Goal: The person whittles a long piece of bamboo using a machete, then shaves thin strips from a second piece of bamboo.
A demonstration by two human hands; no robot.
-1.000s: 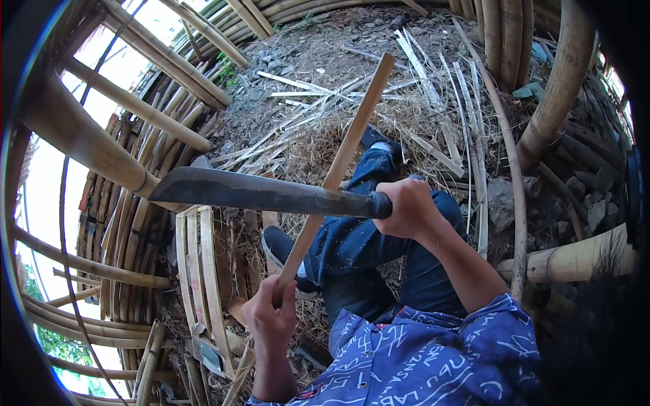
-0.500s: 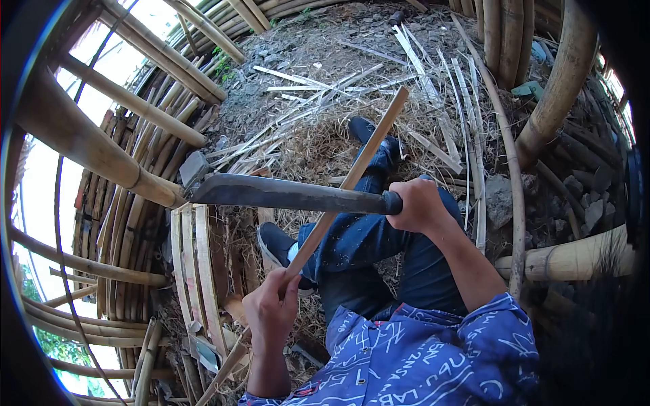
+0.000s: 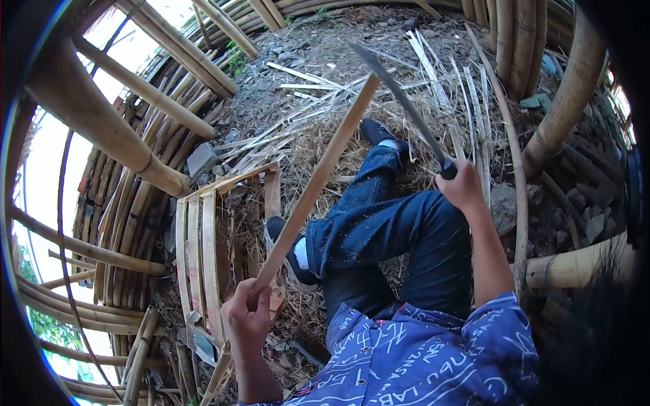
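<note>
My left hand [image 3: 248,321] grips the near end of a long bamboo slat [image 3: 318,179], which slants up and away over my legs. My right hand [image 3: 463,187] holds the handle of a dark machete [image 3: 403,101]. Its blade points up and away, and its tip meets the far end of the slat. Below both lie my legs in blue jeans [image 3: 386,233] and dark shoes, over dry shavings.
A low frame of bamboo slats [image 3: 203,257] lies on the ground at my left foot. Thick bamboo poles [image 3: 101,128] cross at the left and stand at the right [image 3: 569,88]. Split strips [image 3: 433,88] litter the dirt ahead. A stone [image 3: 202,160] lies by the frame.
The machete swung from lying level across the slat, pointing left, to pointing up and away at the slat's far end. My right hand moved right and up. The left hand dropped slightly.
</note>
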